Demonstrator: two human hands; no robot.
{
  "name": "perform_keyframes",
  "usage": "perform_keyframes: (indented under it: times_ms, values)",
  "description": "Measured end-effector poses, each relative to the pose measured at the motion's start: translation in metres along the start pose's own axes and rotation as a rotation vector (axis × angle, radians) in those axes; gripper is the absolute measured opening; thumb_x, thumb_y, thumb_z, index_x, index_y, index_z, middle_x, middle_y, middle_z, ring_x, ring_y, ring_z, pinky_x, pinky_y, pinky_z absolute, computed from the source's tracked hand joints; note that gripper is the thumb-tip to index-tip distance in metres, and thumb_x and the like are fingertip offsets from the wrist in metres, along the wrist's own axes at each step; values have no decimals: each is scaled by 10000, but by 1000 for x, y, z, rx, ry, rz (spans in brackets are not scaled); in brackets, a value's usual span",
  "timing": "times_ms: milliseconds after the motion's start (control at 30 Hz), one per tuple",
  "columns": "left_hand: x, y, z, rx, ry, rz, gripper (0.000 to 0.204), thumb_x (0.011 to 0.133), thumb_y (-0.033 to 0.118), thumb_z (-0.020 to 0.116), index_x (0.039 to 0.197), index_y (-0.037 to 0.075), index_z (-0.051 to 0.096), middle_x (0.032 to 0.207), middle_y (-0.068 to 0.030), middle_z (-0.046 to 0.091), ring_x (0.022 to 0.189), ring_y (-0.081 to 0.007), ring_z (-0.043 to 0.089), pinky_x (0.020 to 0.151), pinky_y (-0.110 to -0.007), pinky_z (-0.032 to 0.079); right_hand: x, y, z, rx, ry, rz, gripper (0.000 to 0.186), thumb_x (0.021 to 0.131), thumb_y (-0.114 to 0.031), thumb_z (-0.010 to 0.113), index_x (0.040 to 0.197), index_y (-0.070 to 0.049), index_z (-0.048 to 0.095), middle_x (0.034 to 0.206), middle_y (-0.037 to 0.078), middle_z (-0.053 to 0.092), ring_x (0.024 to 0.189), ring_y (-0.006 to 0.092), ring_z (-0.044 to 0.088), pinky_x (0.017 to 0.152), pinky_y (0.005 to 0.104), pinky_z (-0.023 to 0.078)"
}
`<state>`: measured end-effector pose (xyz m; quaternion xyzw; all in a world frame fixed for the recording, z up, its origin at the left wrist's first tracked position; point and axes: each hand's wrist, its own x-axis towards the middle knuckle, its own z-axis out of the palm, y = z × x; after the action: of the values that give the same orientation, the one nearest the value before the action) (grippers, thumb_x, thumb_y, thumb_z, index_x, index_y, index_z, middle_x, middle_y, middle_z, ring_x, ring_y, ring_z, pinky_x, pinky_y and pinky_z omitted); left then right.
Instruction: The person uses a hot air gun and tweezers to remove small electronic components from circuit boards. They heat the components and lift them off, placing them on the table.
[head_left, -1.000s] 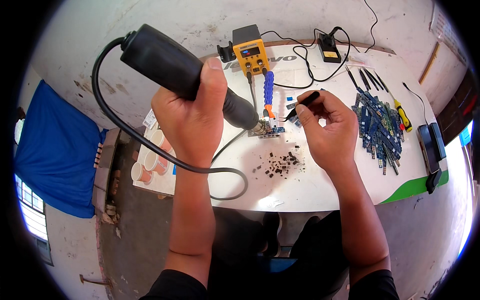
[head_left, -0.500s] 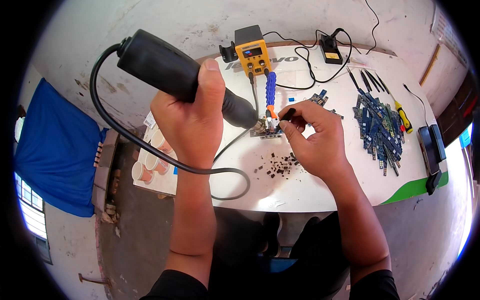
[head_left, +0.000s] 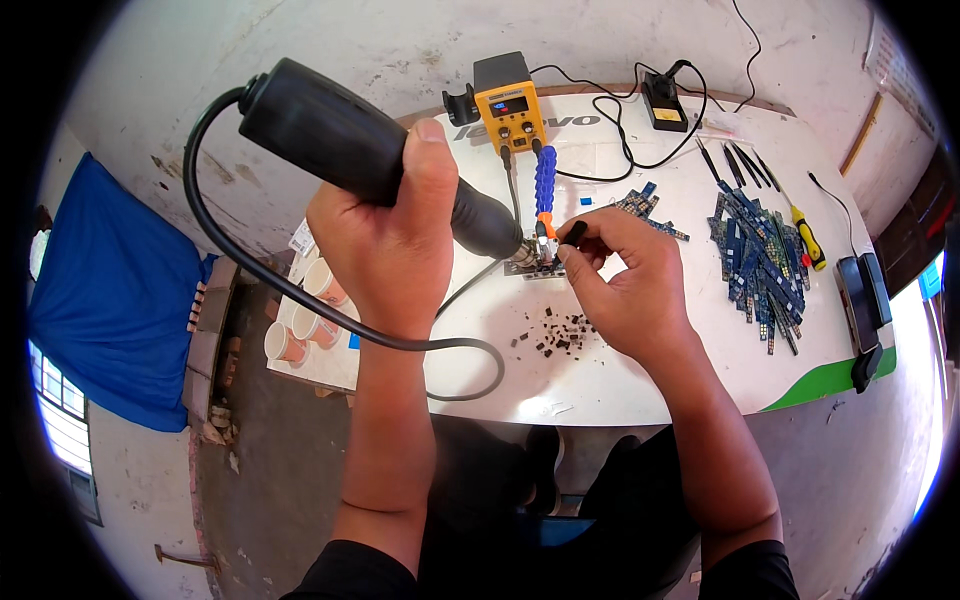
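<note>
My left hand (head_left: 395, 250) is closed around a thick black hot-air handpiece (head_left: 320, 125), whose metal nozzle points down onto a small circuit board (head_left: 525, 270). Pinched in my right hand (head_left: 630, 280) are black tweezers (head_left: 574, 234), their tips over that board and hidden among the nozzle and fingers. A blue segmented flexible arm (head_left: 546, 180) with an orange end stands just above the board. Small dark chips (head_left: 555, 330) lie scattered on the white table (head_left: 520, 390) below it. The handpiece's cable loops across my left forearm.
Behind are a yellow control station (head_left: 508, 115) and a soldering iron stand (head_left: 665, 105). At right lie piled blue boards (head_left: 755, 265), several slim tools (head_left: 745, 163), a yellow screwdriver (head_left: 805, 235) and a black device (head_left: 865, 300). Paper cups (head_left: 315, 325) sit at left; a smaller board pile (head_left: 645, 205) lies behind my right hand.
My right hand has moved left and slightly down, bringing the tweezers from beside the board to directly over it. My left hand and handpiece have shifted only slightly right.
</note>
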<state>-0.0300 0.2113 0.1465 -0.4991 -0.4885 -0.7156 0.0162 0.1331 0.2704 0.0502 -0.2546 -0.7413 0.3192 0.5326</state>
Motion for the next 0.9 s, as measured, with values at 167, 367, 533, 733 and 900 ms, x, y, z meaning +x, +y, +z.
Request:
perform_keyframes:
  times_ms: [167,367,533,733,900]
  values:
    - [0,1,0,2,3,-3,265,914,185,755,780,-31,684,683,16,637,654,-44,538,601,-237,447,0,-1,1,21,0,18,189,829,34,733,1013,13,695,804,108,663,693,204,635,658,308,516]
    - [0,-1,-1,8,16,13,256,916,176,752,780,-30,685,680,16,637,650,-41,538,599,-235,447,0,-1,2,22,11,37,187,832,36,733,1014,14,699,810,111,669,703,202,642,663,305,516]
    - [-1,-1,-1,36,7,11,265,925,193,730,795,-34,690,696,8,641,656,-47,538,608,-236,445,0,-1,1,23,12,54,188,836,32,730,1020,11,700,821,111,674,718,201,643,677,308,517]
    - [-3,0,1,75,-19,39,307,943,232,690,807,-43,692,735,-7,648,679,-59,535,634,-245,442,1,0,0,27,-26,16,184,846,33,720,1025,0,694,839,109,682,739,210,651,696,316,520]
    - [-3,1,1,76,-23,28,303,943,231,689,814,-44,691,740,-9,652,687,-58,534,636,-245,441,1,-1,0,31,-42,0,178,854,39,710,1026,-1,689,858,114,687,748,232,656,705,325,526]
